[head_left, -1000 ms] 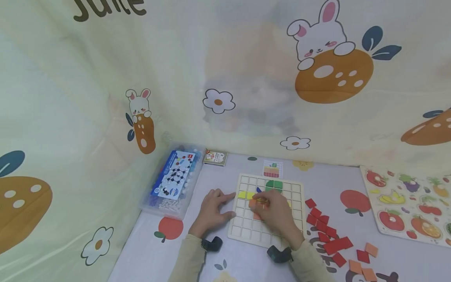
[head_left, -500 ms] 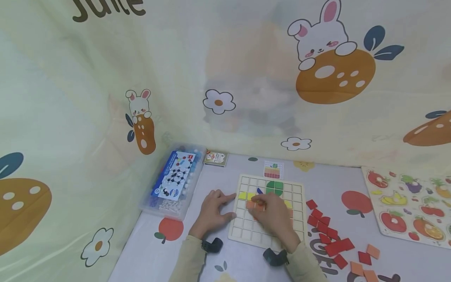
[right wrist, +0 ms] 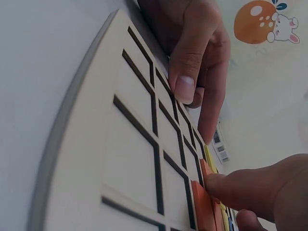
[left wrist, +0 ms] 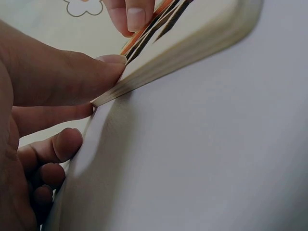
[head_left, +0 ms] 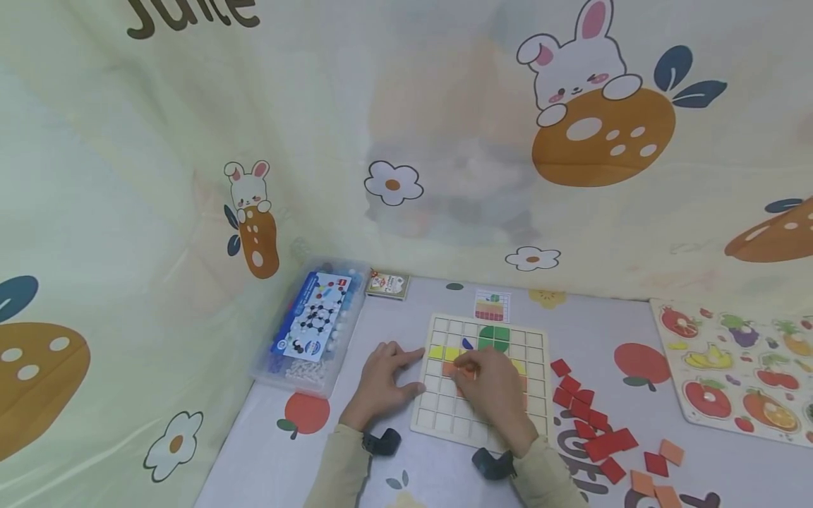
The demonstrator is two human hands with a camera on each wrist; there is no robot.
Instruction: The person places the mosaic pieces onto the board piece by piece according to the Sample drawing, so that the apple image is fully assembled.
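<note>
A square wooden grid board (head_left: 441, 418) lies on the table with yellow tiles (head_left: 443, 352) in one row, a green rounded shape (head_left: 495, 334) higher up and a small blue piece (head_left: 467, 343). My left hand (head_left: 380, 381) is at the board's left edge, thumb and index finger spread apart and touching it. Over the middle of the board, my right hand (head_left: 497, 389) pinches an orange tile (head_left: 448, 368) lying in the row below the yellow. In the right wrist view, the right thumb touches the orange tile (right wrist: 206, 169). The right palm hides part of the grid.
Red tiles (head_left: 611, 444) and orange tiles (head_left: 643, 483) lie scattered right of the board. A small pattern card (head_left: 492, 306) is behind it. A clear plastic box (head_left: 311, 324) and a small card box (head_left: 388, 285) stand left. A fruit puzzle board (head_left: 730, 367) lies far right.
My right hand has lowered and shifted slightly left, and the orange tile it held tilted now lies flat in a left cell below the yellow row. The left hand has stayed still.
</note>
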